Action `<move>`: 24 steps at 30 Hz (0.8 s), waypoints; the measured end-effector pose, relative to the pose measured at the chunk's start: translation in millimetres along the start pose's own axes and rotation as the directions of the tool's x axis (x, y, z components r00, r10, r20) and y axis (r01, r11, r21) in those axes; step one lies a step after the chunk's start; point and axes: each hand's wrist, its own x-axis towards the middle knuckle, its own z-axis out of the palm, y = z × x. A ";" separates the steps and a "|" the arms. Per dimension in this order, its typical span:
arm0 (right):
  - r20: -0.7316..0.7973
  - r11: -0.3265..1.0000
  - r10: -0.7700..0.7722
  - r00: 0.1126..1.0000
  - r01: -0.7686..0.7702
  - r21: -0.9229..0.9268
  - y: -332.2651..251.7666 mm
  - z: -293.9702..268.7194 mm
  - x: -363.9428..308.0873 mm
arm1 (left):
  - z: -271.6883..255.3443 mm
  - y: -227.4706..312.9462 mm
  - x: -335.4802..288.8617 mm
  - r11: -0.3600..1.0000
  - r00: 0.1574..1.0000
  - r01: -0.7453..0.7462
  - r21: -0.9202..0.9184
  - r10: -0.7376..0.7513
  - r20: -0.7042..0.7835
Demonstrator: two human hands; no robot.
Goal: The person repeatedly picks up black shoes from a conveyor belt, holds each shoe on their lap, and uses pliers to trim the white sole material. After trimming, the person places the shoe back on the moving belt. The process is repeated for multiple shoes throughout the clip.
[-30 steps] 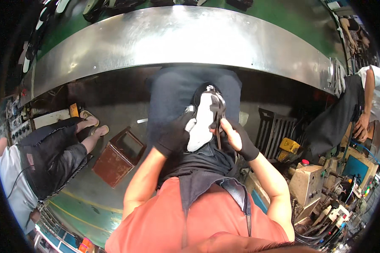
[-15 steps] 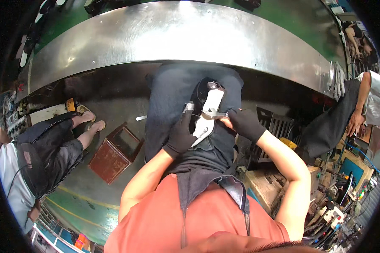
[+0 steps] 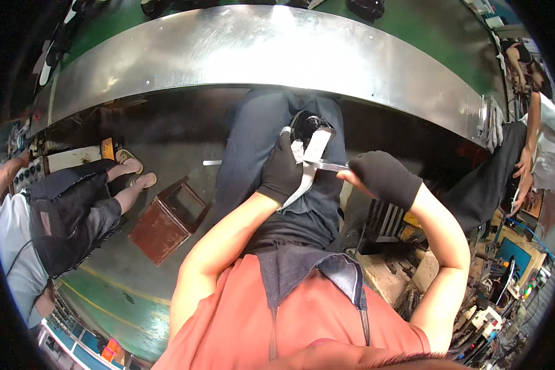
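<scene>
Fingers of the gloved right hand (image 3: 383, 176) curl together, pinching the end of a pale strip (image 3: 328, 165) that crosses the black-and-white shoe (image 3: 316, 145). Gloved too, the left hand (image 3: 282, 172) grips the shoe's left side; its thumb cannot be made out. The shoe lies over the lap (image 3: 243, 139), near the metal bench (image 3: 228, 58). A hard sideways pull could twist the shoe out of the left grip, or a loose pinch could let the strip slip.

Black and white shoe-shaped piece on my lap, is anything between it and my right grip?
Only a thin silvery-grey strip spans the gap from your black-gloved right grip to the black and white shoe-shaped piece; nothing else visible intervenes.
</scene>
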 end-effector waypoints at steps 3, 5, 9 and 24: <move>-0.226 0.993 -0.110 0.968 0.099 -0.061 -50.7 -15.2 -11.1 | -6.5 15.8 -5.5 0.965 0.994 -0.098 0.243 0.082 0.076; -0.246 0.981 -0.193 0.950 0.194 -0.020 -79.3 -13.6 -19.5 | 2.3 -1.9 -11.0 0.975 0.999 -0.005 0.224 -0.006 0.049; -0.355 0.921 -0.286 0.890 0.357 0.155 -81.5 25.6 -18.8 | -1.6 -15.6 -21.2 0.998 0.993 0.063 -0.011 -0.062 0.097; 0.068 0.688 0.365 0.928 -0.318 0.653 -18.9 139.0 -32.5 | 4.2 -49.4 -93.1 0.905 0.986 0.157 -0.395 -0.119 0.118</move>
